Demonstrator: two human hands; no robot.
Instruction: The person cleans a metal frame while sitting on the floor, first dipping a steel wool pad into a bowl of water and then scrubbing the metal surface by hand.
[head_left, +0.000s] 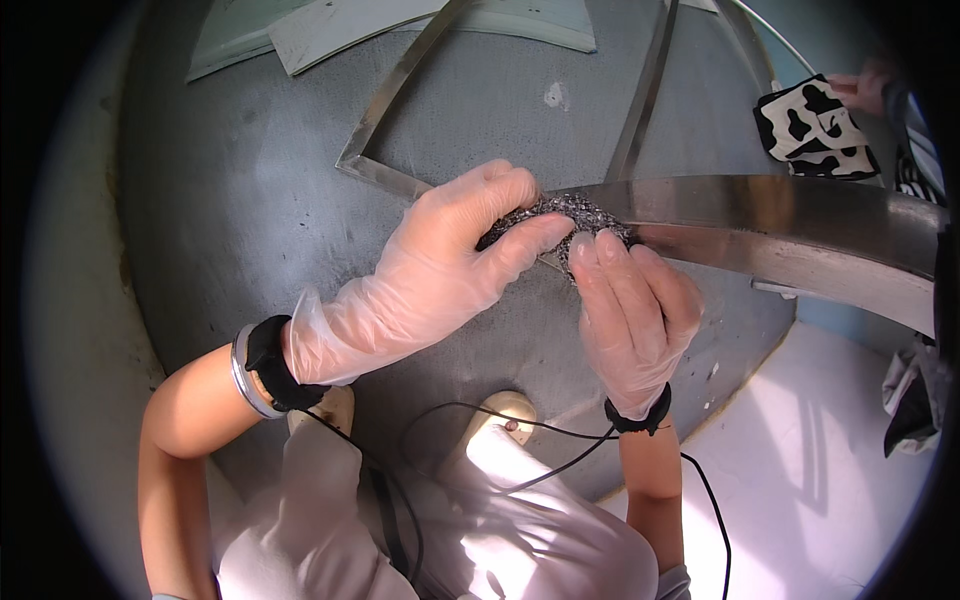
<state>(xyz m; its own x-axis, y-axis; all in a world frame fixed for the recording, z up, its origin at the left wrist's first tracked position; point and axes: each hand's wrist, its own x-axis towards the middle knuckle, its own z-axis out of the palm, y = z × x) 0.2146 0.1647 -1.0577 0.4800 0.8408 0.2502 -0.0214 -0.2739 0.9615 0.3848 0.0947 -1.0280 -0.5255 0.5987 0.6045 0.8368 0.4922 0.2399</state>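
A steel wool scourer (589, 212) lies across the near end of a long metal bar (720, 206), which reaches in from the right and looks bent by the lens. My left hand (457, 247), in a clear plastic glove, grips the scourer between thumb and fingers. From the near side, the gloved fingertips of my right hand (637, 315) pinch the scourer's lower edge. The bar's end is hidden beneath the scourer and my fingers. Black bands circle both wrists, and a silver bangle (251, 371) sits on my left arm.
A thin metal frame (390, 97) stands beyond my hands over the grey floor (247, 195). Pale flat sheets (337, 34) lie at the top. A cow-patterned cloth item (817, 127) is near another person's hand (862, 86). Black cables (555, 476) loop past my shoes.
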